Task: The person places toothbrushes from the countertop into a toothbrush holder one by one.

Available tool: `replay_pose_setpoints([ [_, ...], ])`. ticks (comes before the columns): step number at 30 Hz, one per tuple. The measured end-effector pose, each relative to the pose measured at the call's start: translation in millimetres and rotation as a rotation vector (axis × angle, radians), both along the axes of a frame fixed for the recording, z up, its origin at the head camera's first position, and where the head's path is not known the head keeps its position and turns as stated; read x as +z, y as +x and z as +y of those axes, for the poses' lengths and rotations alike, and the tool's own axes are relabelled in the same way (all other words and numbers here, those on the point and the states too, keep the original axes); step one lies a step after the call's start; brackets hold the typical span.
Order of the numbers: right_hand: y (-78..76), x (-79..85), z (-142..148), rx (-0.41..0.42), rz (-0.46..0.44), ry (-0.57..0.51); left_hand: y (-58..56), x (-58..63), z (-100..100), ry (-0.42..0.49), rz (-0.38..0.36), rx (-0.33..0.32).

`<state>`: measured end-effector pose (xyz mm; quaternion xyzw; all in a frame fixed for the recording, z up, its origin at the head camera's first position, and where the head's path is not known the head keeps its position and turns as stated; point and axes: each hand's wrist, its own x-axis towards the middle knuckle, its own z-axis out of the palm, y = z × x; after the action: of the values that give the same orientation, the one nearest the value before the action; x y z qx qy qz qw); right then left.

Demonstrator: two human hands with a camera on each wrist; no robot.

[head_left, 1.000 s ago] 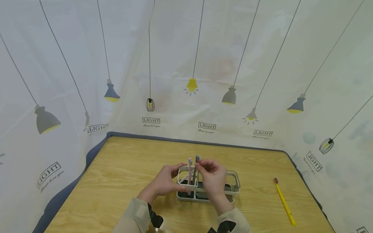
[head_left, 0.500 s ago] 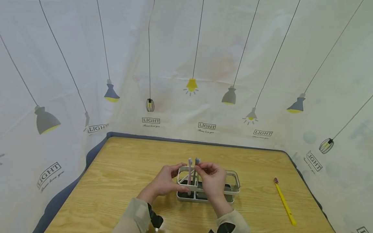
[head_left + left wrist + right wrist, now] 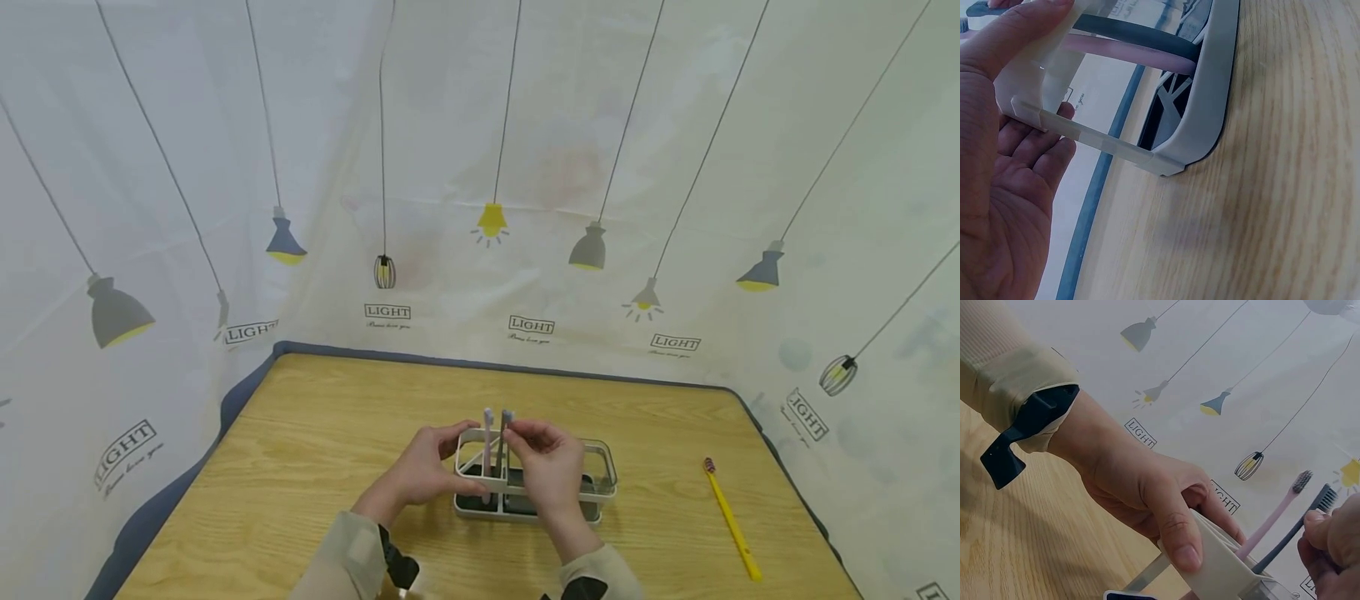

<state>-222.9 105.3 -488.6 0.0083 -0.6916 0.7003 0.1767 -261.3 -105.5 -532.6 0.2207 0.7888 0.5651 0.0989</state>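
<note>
My left hand [image 3: 420, 467] grips the left end of a white toothbrush holder [image 3: 498, 483], thumb in front and fingers behind. Two toothbrushes stand upright in its left part: a pink one [image 3: 1269, 525] and a dark grey-blue one [image 3: 1286, 544]. The thumb and fingertips of my right hand [image 3: 553, 467] pinch the dark toothbrush just below its bristles. In the left wrist view, the lower ends of the dark handle [image 3: 1138, 36] and the pink handle [image 3: 1129, 55] reach the holder's base [image 3: 1207, 119]. My right hand hides part of the holder's middle in the head view.
A yellow toothbrush [image 3: 731, 521] lies on the wooden table [image 3: 337, 400] to the right of the holder. A clear section [image 3: 602, 467] forms the holder's right end. Behind the table hangs a white sheet [image 3: 450, 150] printed with lamps.
Between one second and half a second ago, the dark toothbrush sank slightly into the holder with my right hand. Since then both hands have stayed nearly still. The left hand kept its grip throughout.
</note>
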Motion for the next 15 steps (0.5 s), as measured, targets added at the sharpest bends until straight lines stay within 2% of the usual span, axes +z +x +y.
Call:
replay_pose_setpoints([
  [8,3.3,4.1,21.0,-0.022,-0.009,-0.015,0.3,0.4,0.6,-0.012,0.002,0.011],
  [12,-0.4,6.9,43.3,-0.075,0.039,0.02,1.0,0.1,0.2,-0.005,-0.013,0.012],
  [15,-3.8,9.8,66.0,-0.121,0.1,0.101,0.9,-0.2,0.8,0.001,-0.02,0.007],
])
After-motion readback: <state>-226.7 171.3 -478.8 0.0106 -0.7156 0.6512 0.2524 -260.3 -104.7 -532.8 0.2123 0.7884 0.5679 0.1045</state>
